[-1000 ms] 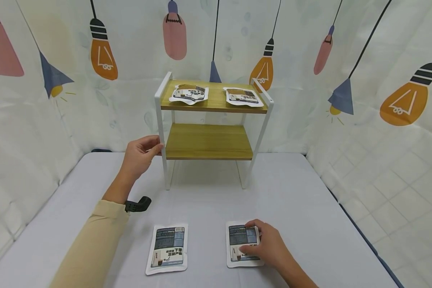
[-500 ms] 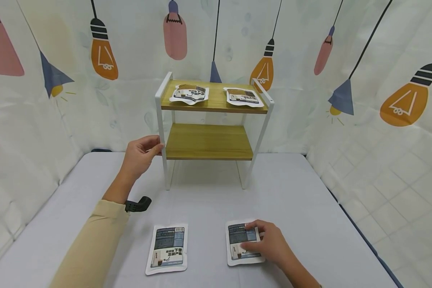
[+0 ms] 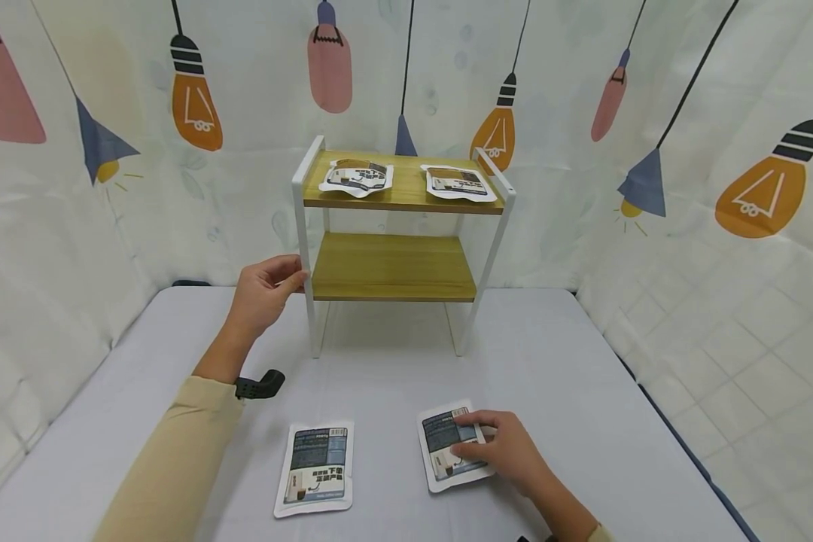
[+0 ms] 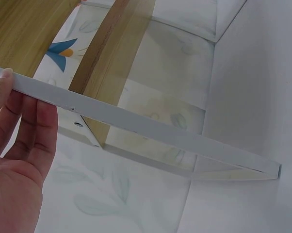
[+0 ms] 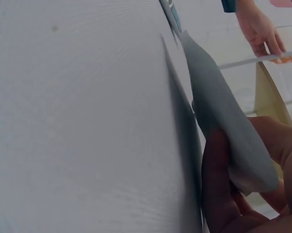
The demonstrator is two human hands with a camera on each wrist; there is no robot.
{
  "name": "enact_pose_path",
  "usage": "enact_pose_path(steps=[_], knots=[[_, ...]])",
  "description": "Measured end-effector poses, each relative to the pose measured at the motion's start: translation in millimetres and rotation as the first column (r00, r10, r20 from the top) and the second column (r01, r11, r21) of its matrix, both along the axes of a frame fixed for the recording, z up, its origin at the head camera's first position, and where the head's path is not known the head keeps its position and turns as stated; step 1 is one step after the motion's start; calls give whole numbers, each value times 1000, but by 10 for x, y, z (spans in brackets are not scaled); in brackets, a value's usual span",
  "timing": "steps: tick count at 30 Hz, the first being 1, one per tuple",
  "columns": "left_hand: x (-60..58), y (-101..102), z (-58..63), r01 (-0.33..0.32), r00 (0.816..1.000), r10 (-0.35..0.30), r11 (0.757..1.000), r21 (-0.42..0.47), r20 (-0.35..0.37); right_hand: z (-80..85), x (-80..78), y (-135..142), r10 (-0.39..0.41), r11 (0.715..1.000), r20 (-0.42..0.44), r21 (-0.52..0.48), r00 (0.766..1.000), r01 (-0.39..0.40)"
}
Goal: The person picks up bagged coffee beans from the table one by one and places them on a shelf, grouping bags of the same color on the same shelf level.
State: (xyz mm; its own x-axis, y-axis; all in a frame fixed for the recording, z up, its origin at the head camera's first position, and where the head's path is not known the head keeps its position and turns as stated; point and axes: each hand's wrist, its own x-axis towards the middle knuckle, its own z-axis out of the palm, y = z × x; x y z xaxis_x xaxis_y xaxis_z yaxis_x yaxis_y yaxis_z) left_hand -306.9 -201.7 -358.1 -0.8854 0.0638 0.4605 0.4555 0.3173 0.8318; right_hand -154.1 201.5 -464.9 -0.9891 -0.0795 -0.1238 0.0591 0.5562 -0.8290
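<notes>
Now the right hand (image 3: pixel 506 449) pinches a newly turned packet (image 3: pixel 439 435), the left hand (image 3: pixel 260 295) the rack (image 3: pixel 393 267).

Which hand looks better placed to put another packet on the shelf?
Probably the right hand: its fingers and thumb grip a packet, while the left hand holds the white frame of the shelf.

Rack (image 3: pixel 393 267) behind two pouches (image 3: pixel 440 446), two more pouches (image 3: pixel 357 178) on top shelf (image 3: pixel 406 190)
</notes>
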Motion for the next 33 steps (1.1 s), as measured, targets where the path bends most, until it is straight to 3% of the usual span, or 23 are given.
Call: enact_pose_path(steps=[9, 22, 33], knots=[[-1, 15, 15, 12, 1000, -12, 1000, 7, -9, 23, -104, -32, -56, 994, 35, -93, 998, 59], [-6, 19, 13, 20, 1000, -20, 1000, 3, 0, 103, -245, -91, -100, 981, -3, -169, 995, 98], [7, 12, 4, 3, 1000, -3, 1000, 0, -8, 197, -367, -120, -26, 957, 27, -289, 999, 32]])
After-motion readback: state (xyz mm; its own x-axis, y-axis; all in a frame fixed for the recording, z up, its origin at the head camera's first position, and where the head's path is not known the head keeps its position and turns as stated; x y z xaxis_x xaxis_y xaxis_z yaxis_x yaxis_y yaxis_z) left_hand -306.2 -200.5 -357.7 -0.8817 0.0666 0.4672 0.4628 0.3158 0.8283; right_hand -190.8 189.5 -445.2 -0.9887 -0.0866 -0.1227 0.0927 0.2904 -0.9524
